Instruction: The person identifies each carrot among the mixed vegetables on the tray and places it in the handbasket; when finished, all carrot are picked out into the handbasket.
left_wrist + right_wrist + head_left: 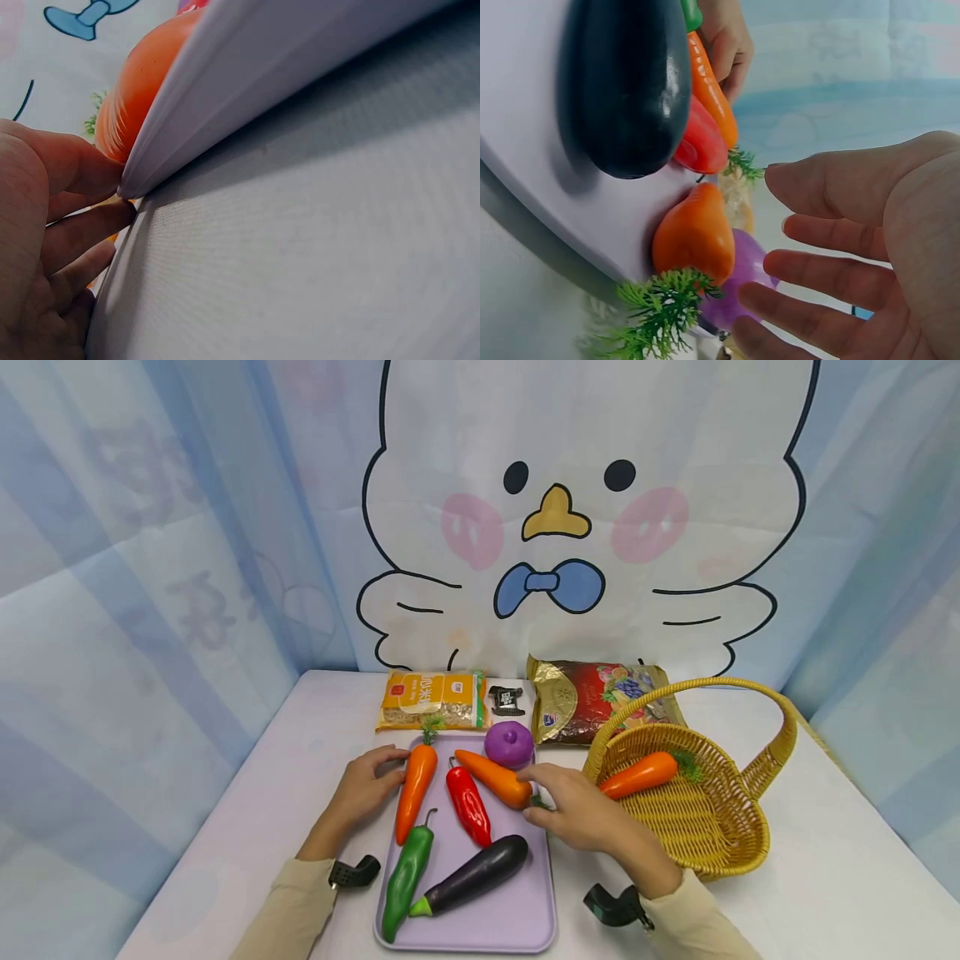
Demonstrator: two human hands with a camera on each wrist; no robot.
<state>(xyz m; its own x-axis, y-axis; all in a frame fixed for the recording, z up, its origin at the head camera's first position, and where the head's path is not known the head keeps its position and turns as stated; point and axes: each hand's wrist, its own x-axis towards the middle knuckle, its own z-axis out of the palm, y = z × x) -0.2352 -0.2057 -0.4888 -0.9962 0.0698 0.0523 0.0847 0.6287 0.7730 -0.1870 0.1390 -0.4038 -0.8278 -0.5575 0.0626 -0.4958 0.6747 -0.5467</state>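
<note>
On the left side, my left hand reaches to the lilac tray, its fingertips at the outer rim in the left wrist view. Just inside that rim lies an orange carrot. My right hand hovers by the tray's right edge, fingers spread and holding nothing in the right wrist view. Close to its fingertips are a second carrot with a green top and a purple onion. Also on the tray are a red pepper, a green pepper and a dark eggplant.
A yellow wicker basket with an upright handle stands right of the tray, a carrot inside. Behind the tray lie a yellow food bag, a small black-and-white packet and a red-and-gold bag. A curtain hangs beyond the table.
</note>
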